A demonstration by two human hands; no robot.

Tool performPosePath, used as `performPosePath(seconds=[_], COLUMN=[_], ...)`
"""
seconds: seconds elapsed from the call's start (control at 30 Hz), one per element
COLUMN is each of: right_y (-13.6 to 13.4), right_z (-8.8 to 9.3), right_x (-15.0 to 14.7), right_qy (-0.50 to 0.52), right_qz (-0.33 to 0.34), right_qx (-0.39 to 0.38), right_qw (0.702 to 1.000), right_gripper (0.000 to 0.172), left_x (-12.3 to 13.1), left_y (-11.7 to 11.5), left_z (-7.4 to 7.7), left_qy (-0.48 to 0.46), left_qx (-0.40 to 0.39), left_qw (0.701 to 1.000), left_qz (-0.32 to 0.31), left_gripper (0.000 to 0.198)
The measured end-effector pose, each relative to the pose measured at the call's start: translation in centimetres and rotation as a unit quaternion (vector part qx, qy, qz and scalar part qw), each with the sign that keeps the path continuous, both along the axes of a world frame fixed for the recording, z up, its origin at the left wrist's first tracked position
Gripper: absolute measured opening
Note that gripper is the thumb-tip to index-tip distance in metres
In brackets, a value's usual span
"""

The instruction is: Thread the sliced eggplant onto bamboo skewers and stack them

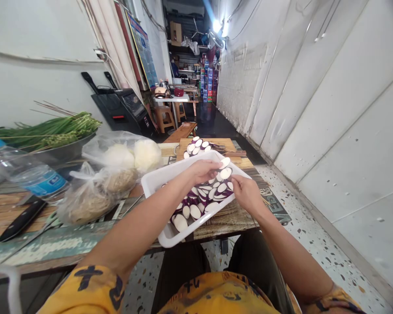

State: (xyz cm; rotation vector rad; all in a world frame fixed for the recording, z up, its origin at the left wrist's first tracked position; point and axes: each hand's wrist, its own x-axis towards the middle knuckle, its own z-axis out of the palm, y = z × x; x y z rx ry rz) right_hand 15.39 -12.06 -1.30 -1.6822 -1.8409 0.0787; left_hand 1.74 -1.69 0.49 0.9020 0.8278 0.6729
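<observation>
My left hand [205, 171] reaches over a white plastic tub [175, 239], its fingers closed on an oval eggplant slice [225, 162] with white flesh and purple skin. A second eggplant slice [225, 173] lies just below it, between my hands. My right hand [247, 192] is closed beside that slice at the tub's right rim; what its fingertips pinch is hidden. Many loose eggplant slices [195, 212] fill the tub. Behind it, more eggplant slices [198, 146] are piled on a wooden cutting board [227, 143], with thin sticks [219, 149] poking out to the right.
Bagged food [88, 203], a water bottle [36, 174], a black-handled knife [22, 220] and a metal bowl [65, 148] of green stalks crowd the table's left side. A brown handle [237, 153] lies on the board. A white wall [347, 109] runs along the right.
</observation>
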Motion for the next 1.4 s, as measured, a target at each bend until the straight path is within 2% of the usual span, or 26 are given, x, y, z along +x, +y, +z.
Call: performPosePath(seconds=[0.07,0.13,0.17,0.2,0.27,0.33,0.5,0.6,0.7,0.77,0.83,0.9,0.97,1.03,1.1,1.23,1.4], right_y=[0.3,0.5,0.5,0.6,0.6,0.5,0.3,0.3,0.2,0.2,0.0,-0.2,-0.6,-1.2,-1.7,-2.3,-2.2], right_z=[-0.1,-0.3,-0.4,-0.6,-0.8,-1.0,-1.0,-1.0,-0.9,-0.9,-0.8,-0.8,-0.8,-0.7,-0.8,-1.3,-1.9], right_x=[0.0,0.1,0.1,0.1,0.2,0.3,0.6,0.7,0.9,1.0,1.1,1.2,1.3,1.2,1.1,0.7,0.6], right_qy=[-0.009,0.005,0.016,0.029,0.046,0.056,0.092,0.111,0.132,0.147,0.166,0.197,0.246,0.301,0.344,0.382,0.381], right_qz=[-0.009,-0.028,-0.037,-0.043,-0.039,-0.028,-0.001,0.008,0.014,0.017,0.021,0.030,0.047,0.066,0.078,0.092,0.097], right_qx=[0.005,0.027,0.041,0.054,0.067,0.069,0.053,0.051,0.050,0.048,0.046,0.034,-0.002,-0.050,-0.089,-0.126,-0.136], right_qw=[1.000,0.999,0.998,0.997,0.996,0.996,0.994,0.992,0.990,0.988,0.985,0.979,0.968,0.950,0.932,0.911,0.910], right_gripper=[0.030,0.032,0.033,0.034,0.035,0.035,0.034,0.033,0.032,0.031,0.031,0.031,0.032,0.033,0.033,0.031,0.030], left_x=[-0.3,-0.8,-1.2,-1.6,-2.4,-2.9,-2.9,-2.2,-1.1,-0.4,0.1,0.2,-0.1,-0.5,-0.9,-1.2,-1.2], left_y=[0.4,1.1,1.4,1.8,2.4,2.8,3.4,3.3,2.6,2.1,1.8,1.9,2.1,2.2,2.1,2.0,2.1], left_z=[0.0,-0.3,-0.5,-0.8,-1.6,-2.7,-4.7,-4.9,-4.9,-4.8,-4.6,-4.1,-3.5,-2.7,-2.0,-1.1,-1.0], left_qy=[0.009,0.067,0.120,0.189,0.331,0.411,0.457,0.466,0.480,0.488,0.479,0.428,0.328,0.211,0.112,-0.020,-0.049], left_qx=[0.032,0.118,0.177,0.240,0.314,0.322,0.294,0.324,0.375,0.386,0.364,0.323,0.266,0.180,0.093,0.019,-0.014], left_qw=[0.999,0.989,0.972,0.944,0.880,0.846,0.837,0.823,0.793,0.782,0.797,0.838,0.896,0.950,0.980,0.992,0.989], left_qz=[0.011,0.061,0.094,0.127,0.130,0.106,0.059,0.023,0.026,0.025,0.049,0.098,0.135,0.139,0.133,0.124,0.140], left_gripper=[0.013,0.015,0.015,0.014,0.012,0.017,0.022,0.014,0.021,0.021,0.018,0.015,0.013,0.012,0.013,0.008,0.007])
